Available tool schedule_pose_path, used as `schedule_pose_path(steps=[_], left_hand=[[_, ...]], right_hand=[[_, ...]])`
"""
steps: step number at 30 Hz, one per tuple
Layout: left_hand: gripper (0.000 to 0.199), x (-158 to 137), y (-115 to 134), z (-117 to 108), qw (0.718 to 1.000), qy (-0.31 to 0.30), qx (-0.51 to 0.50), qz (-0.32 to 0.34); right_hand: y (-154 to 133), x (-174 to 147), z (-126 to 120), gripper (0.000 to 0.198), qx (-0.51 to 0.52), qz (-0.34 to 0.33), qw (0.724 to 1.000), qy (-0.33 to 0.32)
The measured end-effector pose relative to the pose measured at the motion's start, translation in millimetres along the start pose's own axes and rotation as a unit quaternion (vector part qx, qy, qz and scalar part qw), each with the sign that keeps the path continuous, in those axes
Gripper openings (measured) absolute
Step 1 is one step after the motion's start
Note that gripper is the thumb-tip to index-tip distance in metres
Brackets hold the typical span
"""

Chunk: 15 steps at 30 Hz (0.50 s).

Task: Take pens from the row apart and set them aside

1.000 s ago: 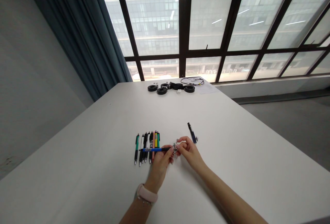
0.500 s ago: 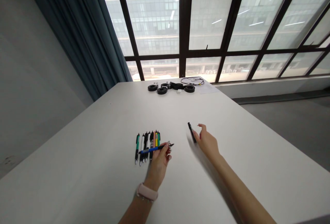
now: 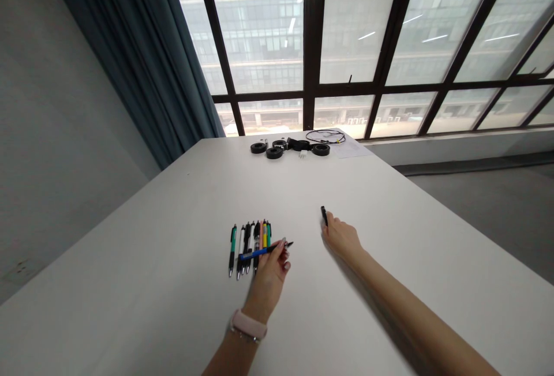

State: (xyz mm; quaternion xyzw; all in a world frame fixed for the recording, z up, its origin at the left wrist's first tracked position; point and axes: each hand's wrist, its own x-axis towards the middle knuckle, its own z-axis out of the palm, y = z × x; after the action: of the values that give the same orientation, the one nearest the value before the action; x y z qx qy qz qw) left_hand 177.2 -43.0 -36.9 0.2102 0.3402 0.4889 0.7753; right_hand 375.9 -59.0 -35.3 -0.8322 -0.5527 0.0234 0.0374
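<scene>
My left hand (image 3: 272, 266), a pink band on its wrist, is closed on a blue pen (image 3: 255, 254) that lies nearly level across its fingers. The pen's dark tip points right. Just under and left of that hand is a side-by-side row of several pens; a green and black pen (image 3: 232, 249) marks its left end, and a yellow one (image 3: 265, 234) shows near the right. Well to the right, my right hand (image 3: 343, 237) has its fingers wrapped round a black pen (image 3: 324, 214). Only the upper end of this pen sticks out; the rest is hidden by the fingers.
At the far end of the white table (image 3: 208, 185) are several black rolls (image 3: 274, 153), a looped black cable (image 3: 324, 136), a small white plug-like piece (image 3: 303, 154) and a sheet of paper (image 3: 352, 150). A blue curtain (image 3: 142, 47) and windows stand behind.
My right hand's fingers have closed round the black pen, where the index finger was raised before. My left hand keeps the blue pen in nearly the same place. The view has shifted slightly.
</scene>
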Motion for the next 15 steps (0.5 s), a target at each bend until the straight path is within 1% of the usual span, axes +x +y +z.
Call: schedule_pose_path(steps=[4,8,12,15], left_hand=[[0.029,1,0,-1,1.000,0.000,-0.008,-0.001],[0.027,1,0,-1,1.000,-0.001,-0.009,-0.001],[0.023,0,2,1,1.000,0.004,-0.008,-0.001],[0.023,-1,2,1,1.000,0.005,-0.011,0.000]], right_hand=[[4,1,1,0.039,-0.011,-0.012,1.000,-0.018],[8,-3,4,0.037,0.000,-0.018,1.000,-0.016],[19,-10,4,0.037,0.032,-0.027,0.999,0.027],[33,-13,2,0.035,0.074,-0.005,0.996,0.054]])
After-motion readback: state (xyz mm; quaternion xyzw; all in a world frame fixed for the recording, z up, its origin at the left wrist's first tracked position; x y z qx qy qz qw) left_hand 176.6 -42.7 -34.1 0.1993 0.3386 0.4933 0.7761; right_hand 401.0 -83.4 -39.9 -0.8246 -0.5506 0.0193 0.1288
